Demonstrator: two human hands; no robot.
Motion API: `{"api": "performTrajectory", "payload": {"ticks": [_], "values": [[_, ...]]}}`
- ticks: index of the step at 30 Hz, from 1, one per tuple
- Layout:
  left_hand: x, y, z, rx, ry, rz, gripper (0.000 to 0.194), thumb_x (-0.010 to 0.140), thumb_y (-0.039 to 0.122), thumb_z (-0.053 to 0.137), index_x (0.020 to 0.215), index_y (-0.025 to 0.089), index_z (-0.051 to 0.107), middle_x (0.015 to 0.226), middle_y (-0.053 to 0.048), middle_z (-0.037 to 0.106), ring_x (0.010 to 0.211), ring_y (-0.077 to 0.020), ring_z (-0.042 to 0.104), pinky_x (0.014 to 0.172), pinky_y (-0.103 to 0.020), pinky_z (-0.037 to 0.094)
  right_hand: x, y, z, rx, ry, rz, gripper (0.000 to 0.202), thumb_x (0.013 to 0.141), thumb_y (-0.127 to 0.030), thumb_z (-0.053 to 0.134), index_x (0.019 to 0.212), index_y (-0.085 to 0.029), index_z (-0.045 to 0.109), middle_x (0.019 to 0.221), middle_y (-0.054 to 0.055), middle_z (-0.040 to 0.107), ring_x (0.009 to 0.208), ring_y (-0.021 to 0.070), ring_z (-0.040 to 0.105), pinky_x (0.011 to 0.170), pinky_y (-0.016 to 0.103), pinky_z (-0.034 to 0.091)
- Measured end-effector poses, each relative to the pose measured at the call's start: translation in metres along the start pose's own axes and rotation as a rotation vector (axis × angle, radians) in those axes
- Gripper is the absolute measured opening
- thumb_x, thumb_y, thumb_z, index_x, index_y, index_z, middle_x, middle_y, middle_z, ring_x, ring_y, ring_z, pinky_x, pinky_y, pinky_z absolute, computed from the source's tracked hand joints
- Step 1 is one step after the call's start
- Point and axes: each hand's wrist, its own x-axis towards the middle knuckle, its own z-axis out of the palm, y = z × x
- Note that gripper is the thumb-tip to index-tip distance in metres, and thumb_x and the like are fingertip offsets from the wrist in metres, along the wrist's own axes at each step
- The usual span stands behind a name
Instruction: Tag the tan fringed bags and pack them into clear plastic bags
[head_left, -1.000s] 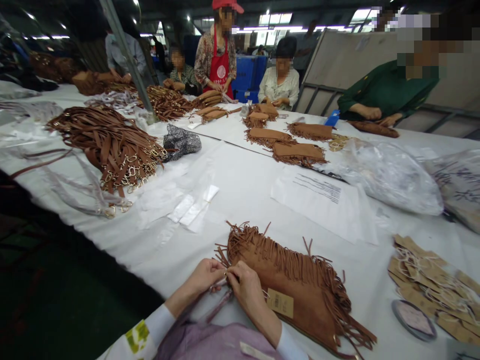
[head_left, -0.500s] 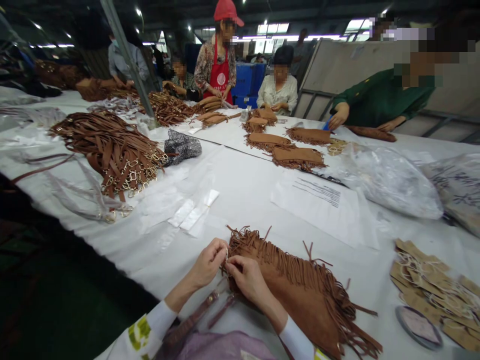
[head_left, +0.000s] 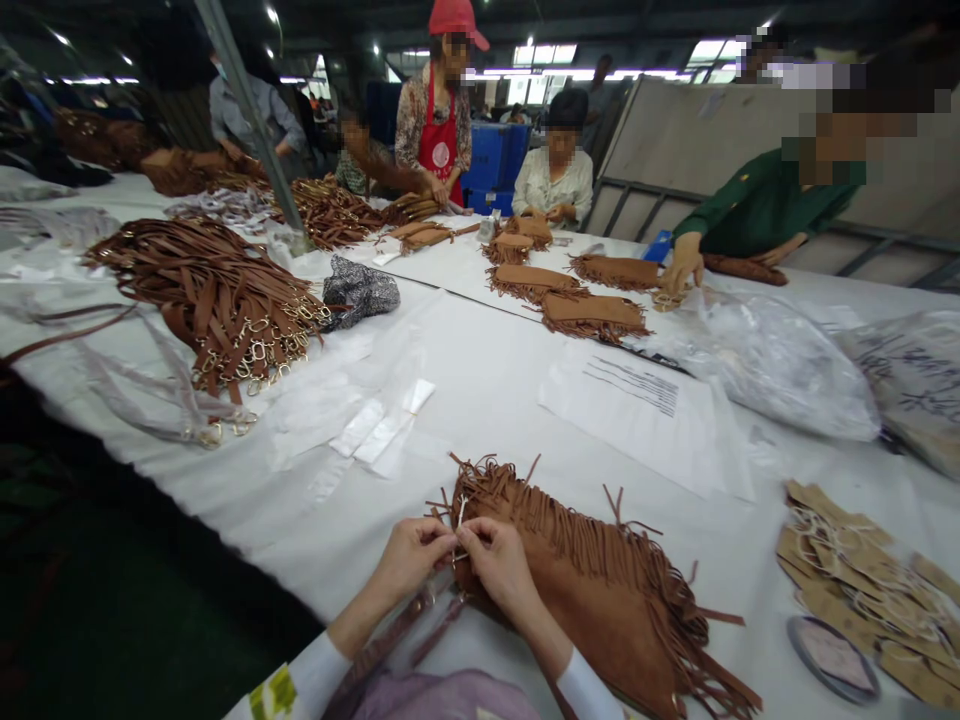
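A brown suede bag with long fringe [head_left: 592, 590] lies on the white table in front of me. By its left end, my left hand [head_left: 415, 558] and my right hand [head_left: 496, 562] are close together with thumbs and fingers pinched. A thin white string [head_left: 462, 512] shows between and just above the fingertips, and both hands grip it. Its lower part is hidden by the fingers. Below my hands, a brown leather strap [head_left: 397, 632] hangs at the table edge near my lap.
Cardboard tags with white strings [head_left: 855, 570] lie at right, beside a round dish [head_left: 832, 658]. Brown straps with gold clasps [head_left: 232, 310] are piled at left. Plastic bags [head_left: 780, 360], a printed sheet [head_left: 637, 400] and more fringed bags [head_left: 592, 312] lie farther off. Several co-workers stand around the table.
My left hand has come down from the bag's upper corner to meet my right hand, and more white string shows. The green-sleeved co-worker's hand has moved down to the table.
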Motion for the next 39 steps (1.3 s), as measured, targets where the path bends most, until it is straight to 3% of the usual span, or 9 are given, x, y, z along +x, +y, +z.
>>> {"api": "performTrajectory", "payload": {"ticks": [6, 20, 28, 31, 35, 37, 39], "values": [[0.000, -0.007, 0.003, -0.049, 0.033, -0.059, 0.034, 0.072, 0.046, 0.062, 0.072, 0.013, 0.064, 0.060, -0.002, 0.062, 0.054, -0.0142, 0.055, 0.056, -0.026, 0.045, -0.001, 0.004, 0.003, -0.072, 0.047, -0.016, 0.028, 0.079, -0.036, 0.054, 0.070, -0.014, 0.068, 0.065, 0.004, 0.067, 0.060, 0.0167, 0.058, 0.057, 0.025, 0.041], [0.002, -0.001, 0.000, -0.002, -0.026, -0.004, 0.023, 0.074, 0.036, 0.065, 0.067, 0.014, 0.066, 0.058, 0.001, 0.059, 0.056, -0.0116, 0.049, 0.056, -0.023, 0.035, -0.001, 0.004, 0.006, -0.141, 0.093, -0.047, 0.028, 0.080, -0.036, 0.052, 0.070, -0.017, 0.069, 0.065, 0.004, 0.068, 0.062, 0.0174, 0.059, 0.058, 0.026, 0.041], [0.002, -0.011, 0.006, -0.320, 0.107, -0.102, 0.026, 0.073, 0.040, 0.066, 0.069, 0.016, 0.057, 0.060, 0.001, 0.059, 0.054, -0.0107, 0.051, 0.054, -0.022, 0.038, 0.001, 0.006, 0.009, -0.151, 0.117, -0.043, 0.028, 0.080, -0.037, 0.052, 0.066, -0.018, 0.066, 0.063, 0.003, 0.066, 0.060, 0.0168, 0.056, 0.057, 0.026, 0.040], [0.003, -0.005, 0.008, -0.519, 0.082, -0.126, 0.027, 0.076, 0.041, 0.061, 0.068, 0.018, 0.050, 0.063, 0.004, 0.053, 0.054, -0.0082, 0.045, 0.054, -0.021, 0.038, 0.004, 0.004, 0.006, 0.018, 0.092, 0.027, 0.027, 0.077, -0.040, 0.059, 0.065, -0.017, 0.065, 0.061, 0.002, 0.063, 0.057, 0.0147, 0.054, 0.054, 0.025, 0.039], [0.006, 0.012, 0.005, -0.692, -0.065, -0.139, 0.030, 0.075, 0.035, 0.060, 0.057, 0.019, 0.042, 0.056, 0.004, 0.043, 0.057, -0.0091, 0.046, 0.062, -0.024, 0.045, 0.006, -0.005, -0.013, 0.628, -0.122, 0.259, 0.025, 0.067, -0.037, 0.075, 0.077, -0.015, 0.065, 0.063, -0.003, 0.061, 0.046, 0.0066, 0.047, 0.047, 0.019, 0.037], [0.007, 0.016, 0.002, -0.782, -0.117, -0.150, 0.027, 0.073, 0.031, 0.063, 0.058, 0.018, 0.045, 0.054, 0.005, 0.039, 0.060, -0.0104, 0.050, 0.068, -0.026, 0.048, 0.001, -0.010, -0.024, 0.901, -0.213, 0.343, 0.025, 0.068, -0.032, 0.077, 0.082, -0.014, 0.066, 0.072, 0.001, 0.066, 0.057, 0.0076, 0.057, 0.059, 0.019, 0.047], [0.009, 0.015, 0.002, -0.939, -0.118, -0.186, 0.016, 0.071, 0.025, 0.066, 0.066, 0.017, 0.053, 0.054, 0.005, 0.042, 0.060, -0.0102, 0.052, 0.067, -0.025, 0.050, -0.006, -0.015, -0.032, 1.071, -0.237, 0.371, 0.025, 0.071, -0.030, 0.074, 0.087, -0.012, 0.068, 0.089, 0.007, 0.070, 0.083, 0.0132, 0.065, 0.080, 0.024, 0.051]]}}
